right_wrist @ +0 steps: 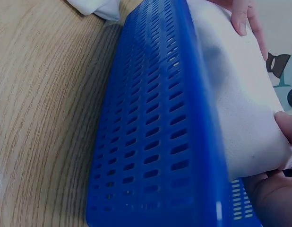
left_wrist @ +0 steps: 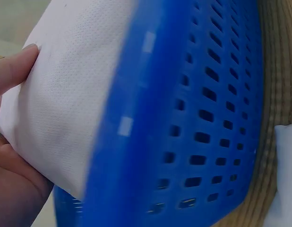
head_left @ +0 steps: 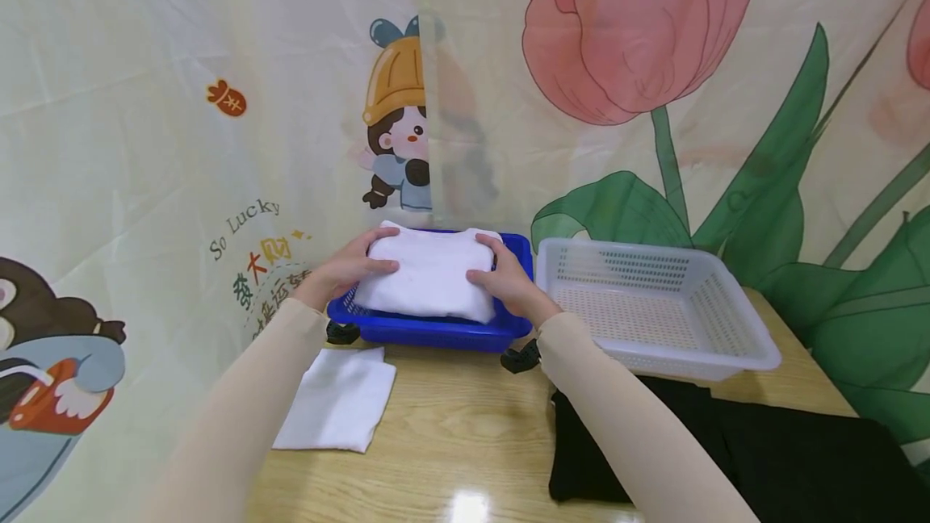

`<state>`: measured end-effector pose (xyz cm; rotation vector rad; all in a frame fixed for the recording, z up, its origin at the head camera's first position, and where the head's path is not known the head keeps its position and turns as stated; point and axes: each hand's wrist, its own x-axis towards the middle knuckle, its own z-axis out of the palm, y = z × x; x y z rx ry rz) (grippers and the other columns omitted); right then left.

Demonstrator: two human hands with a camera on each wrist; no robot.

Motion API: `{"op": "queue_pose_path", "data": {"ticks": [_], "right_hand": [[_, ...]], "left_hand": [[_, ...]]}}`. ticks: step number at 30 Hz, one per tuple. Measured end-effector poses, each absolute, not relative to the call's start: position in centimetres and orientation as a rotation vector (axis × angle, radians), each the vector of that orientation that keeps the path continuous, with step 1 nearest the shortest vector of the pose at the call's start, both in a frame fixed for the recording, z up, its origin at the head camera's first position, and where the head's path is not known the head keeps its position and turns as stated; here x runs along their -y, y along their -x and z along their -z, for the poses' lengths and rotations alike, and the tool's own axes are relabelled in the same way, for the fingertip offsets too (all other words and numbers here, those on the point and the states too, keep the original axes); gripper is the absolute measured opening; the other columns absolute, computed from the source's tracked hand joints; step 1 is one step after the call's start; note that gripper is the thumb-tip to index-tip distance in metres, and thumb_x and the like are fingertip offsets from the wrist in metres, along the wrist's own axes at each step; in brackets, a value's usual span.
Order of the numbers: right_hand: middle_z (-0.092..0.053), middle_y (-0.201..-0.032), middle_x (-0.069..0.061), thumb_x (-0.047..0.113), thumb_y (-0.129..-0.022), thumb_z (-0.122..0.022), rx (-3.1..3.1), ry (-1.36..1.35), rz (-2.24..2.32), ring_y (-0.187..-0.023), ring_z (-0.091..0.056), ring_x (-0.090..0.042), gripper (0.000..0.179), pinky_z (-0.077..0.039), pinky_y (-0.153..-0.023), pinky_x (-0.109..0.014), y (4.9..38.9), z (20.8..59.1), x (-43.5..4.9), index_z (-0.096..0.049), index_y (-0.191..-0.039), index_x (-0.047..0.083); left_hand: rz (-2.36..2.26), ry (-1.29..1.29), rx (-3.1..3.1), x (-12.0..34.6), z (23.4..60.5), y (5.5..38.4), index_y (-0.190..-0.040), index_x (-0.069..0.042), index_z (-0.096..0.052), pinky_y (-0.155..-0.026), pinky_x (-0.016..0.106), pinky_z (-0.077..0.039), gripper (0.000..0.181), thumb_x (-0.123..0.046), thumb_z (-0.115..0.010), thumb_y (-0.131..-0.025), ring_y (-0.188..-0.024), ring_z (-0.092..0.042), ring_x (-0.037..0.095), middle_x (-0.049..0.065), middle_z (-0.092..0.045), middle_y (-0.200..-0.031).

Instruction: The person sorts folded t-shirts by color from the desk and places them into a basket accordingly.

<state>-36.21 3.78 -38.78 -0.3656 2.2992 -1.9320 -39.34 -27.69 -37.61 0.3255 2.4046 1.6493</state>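
Observation:
A folded white garment (head_left: pixel 429 273) lies tilted in the blue basket (head_left: pixel 436 335), its front edge just inside the near rim. My left hand (head_left: pixel 350 266) grips its left side, thumb on the upper face; in the left wrist view the thumb (left_wrist: pixel 16 68) presses the fabric and the palm is below the edge. On the opposite side my right hand (head_left: pixel 514 279) holds the garment, with the thumb on top and other fingers partly hidden. The right wrist view shows the white fabric (right_wrist: pixel 245 104) behind the basket's slotted wall (right_wrist: pixel 141 123).
A white slotted basket (head_left: pixel 654 357) stands right of the blue one. Black folded cloth (head_left: pixel 814 450) lies in front of it, under the right forearm. Another folded white cloth (head_left: pixel 337 402) is at the left on the wooden table (head_left: pixel 450 426). A printed curtain hangs behind.

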Motion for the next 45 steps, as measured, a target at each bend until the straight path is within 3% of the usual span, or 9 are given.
{"op": "queue_pose_path", "data": {"ticks": [5,18,25,45], "right_hand": [[-0.028,-0.169,-0.021,-0.005,-0.098,-0.068,-2.286,0.317,1.938,-0.15,-0.037,-0.037,0.078,-0.041,-0.117,-0.056,36.8,39.9,-3.7,-0.035,-0.166,0.014],[-0.024,-0.172,-0.019,-0.004,-0.098,-0.069,-2.349,0.199,1.883,-0.154,-0.032,-0.038,0.077,-0.039,-0.119,-0.057,37.5,41.8,-3.8,-0.035,-0.165,0.013],[-0.026,-0.172,-0.02,-0.005,-0.097,-0.068,-2.367,0.13,1.887,-0.156,-0.029,-0.039,0.076,-0.036,-0.121,-0.058,37.5,42.8,-3.2,-0.037,-0.164,0.013],[-0.036,-0.166,-0.023,-0.008,-0.093,-0.07,-2.443,0.077,1.822,-0.144,-0.044,-0.04,0.077,-0.043,-0.115,-0.056,38.4,43.7,-2.8,-0.041,-0.162,0.01]], "left_hand": [[-1.615,-0.311,-2.451,27.5,38.9,39.7,-0.166,-0.019,-0.036,-0.128,0.063,-0.009,0.08,-0.014,-0.077,-0.097,-0.156,-0.017,0.041,0.017,-0.014,-0.175],[-1.644,-0.31,-2.472,26.7,41.3,40.5,-0.166,-0.016,-0.036,-0.127,0.064,-0.013,0.081,-0.013,-0.079,-0.097,-0.155,-0.02,0.042,0.017,-0.015,-0.176],[-1.537,-0.227,-2.583,26.6,42.3,40.7,-0.165,-0.022,-0.039,-0.127,0.067,-0.013,0.078,-0.019,-0.08,-0.097,-0.161,-0.012,0.04,0.012,-0.013,-0.178],[-1.372,-0.164,-2.657,26.3,43.3,41.6,-0.165,-0.027,-0.037,-0.127,0.067,-0.012,0.076,-0.024,-0.077,-0.1,-0.163,-0.009,0.04,0.012,-0.012,-0.179]]}}
